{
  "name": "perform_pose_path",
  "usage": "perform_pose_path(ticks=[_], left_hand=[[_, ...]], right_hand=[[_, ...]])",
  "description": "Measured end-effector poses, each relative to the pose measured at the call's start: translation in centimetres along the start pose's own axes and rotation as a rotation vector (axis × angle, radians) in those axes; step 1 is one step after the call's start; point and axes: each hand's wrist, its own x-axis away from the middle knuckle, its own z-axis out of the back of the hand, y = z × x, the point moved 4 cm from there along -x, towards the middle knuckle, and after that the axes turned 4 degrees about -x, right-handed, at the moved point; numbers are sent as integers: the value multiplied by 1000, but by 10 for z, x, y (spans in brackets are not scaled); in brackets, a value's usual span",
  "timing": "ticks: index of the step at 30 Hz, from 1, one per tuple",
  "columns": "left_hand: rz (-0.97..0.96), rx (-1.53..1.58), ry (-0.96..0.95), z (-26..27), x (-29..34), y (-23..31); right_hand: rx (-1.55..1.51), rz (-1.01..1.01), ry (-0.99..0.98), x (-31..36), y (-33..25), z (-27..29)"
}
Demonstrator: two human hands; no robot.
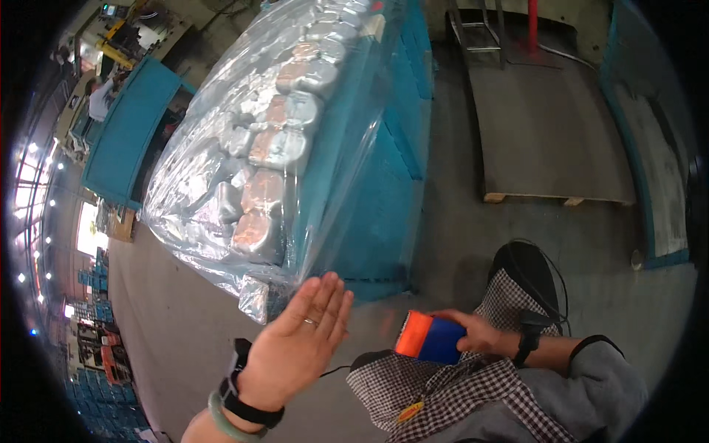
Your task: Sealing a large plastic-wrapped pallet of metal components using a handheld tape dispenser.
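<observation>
Your left hand stretches flat, fingers straight, gripping nothing, by the film over silvery parts. Your right hand curls around an orange-and-blue tool.

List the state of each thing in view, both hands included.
Clear plastic film: wrinkled, draped
Silvery parts: lined up, covered by the film
Teal crate: partly covered by the film
Orange-and-blue tool: held, orange end pointing left
Left hand: open, fingers extended
Right hand: gripping the tool
Dark-topped pallet: lying flat
</observation>
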Motion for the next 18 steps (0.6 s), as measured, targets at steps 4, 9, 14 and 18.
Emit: perform_pose_path(ticks=[4,9,14,18], left_hand=[[-5,15,-100,-22,-1,21],[27,-92,-135,-33,3,27],[-3,-149,-107,-43,4,35],[1,-194,-116,-55,-2,49]], right_hand=[[234,-37,79,-20,-24,-15],[368,-55,259,-32,-94,-13],[540,-193,242,-41,-130,-13],[670,-205,199,-56,-146,-13]])
